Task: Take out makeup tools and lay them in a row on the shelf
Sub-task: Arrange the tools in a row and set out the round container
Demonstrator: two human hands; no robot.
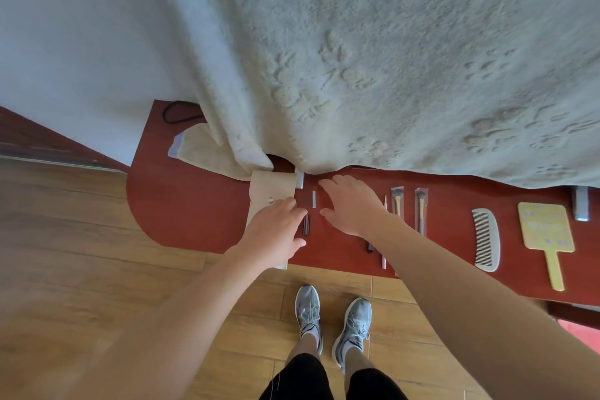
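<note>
Red-brown shelf (194, 211) already carries a comb (486, 239), mirror (545, 230) and brushes (396, 201). Both hands, left hand (276, 230) and right hand (352, 204), hover spread and empty beside a small dark stick (306, 223); judging by this, it needs straightening into the row next

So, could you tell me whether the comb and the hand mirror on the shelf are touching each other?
Apart. The head view shows the comb and the hand mirror lying side by side on the shelf, with a clear strip of bare red surface between them.
</note>
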